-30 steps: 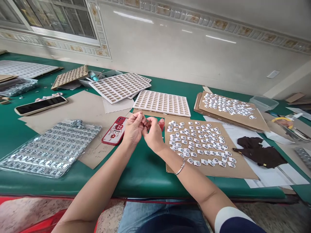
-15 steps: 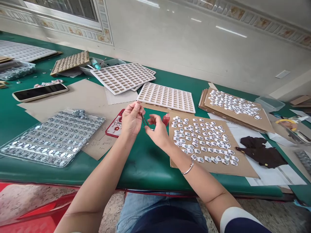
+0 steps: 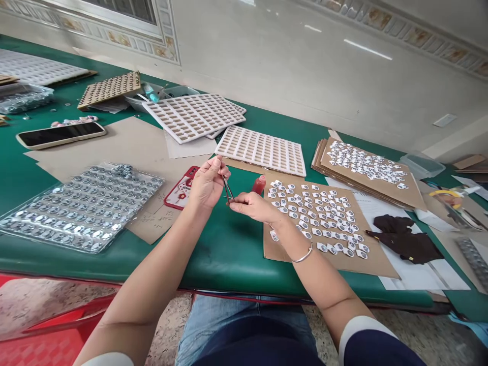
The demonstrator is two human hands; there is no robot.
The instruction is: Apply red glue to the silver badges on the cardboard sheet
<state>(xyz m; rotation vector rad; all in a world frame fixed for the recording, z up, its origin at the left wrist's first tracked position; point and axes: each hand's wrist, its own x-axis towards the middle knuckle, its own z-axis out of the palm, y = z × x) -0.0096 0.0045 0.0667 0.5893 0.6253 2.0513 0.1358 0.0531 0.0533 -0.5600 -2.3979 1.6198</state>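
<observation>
My left hand (image 3: 208, 183) is closed on a pair of dark tweezers (image 3: 227, 189), whose two prongs slant down to the right between my hands. My right hand (image 3: 253, 206) is closed in a pinch at the lower end of the tweezers; what its fingertips hold is too small to make out. Just behind it stands a small bottle of red liquid (image 3: 258, 185). Close to my left wrist lies a red phone case (image 3: 183, 188). Beyond my right wrist, a cardboard sheet (image 3: 274, 249) bears rows of small white tabs with round dark prints (image 3: 324, 216).
On the left lie a clear tray of shiny round pieces (image 3: 80, 208) and a phone (image 3: 61, 135). White slotted boards (image 3: 263, 150) lie at the back. To the right are stacked cardboard sheets (image 3: 414, 195) with more tabs, dark cloth (image 3: 406, 240) and yellow-handled scissors (image 3: 444, 194).
My right hand has turned and drawn its fingers together at the lower end of the tweezers. My left hand stays almost in place. The view has shifted slightly.
</observation>
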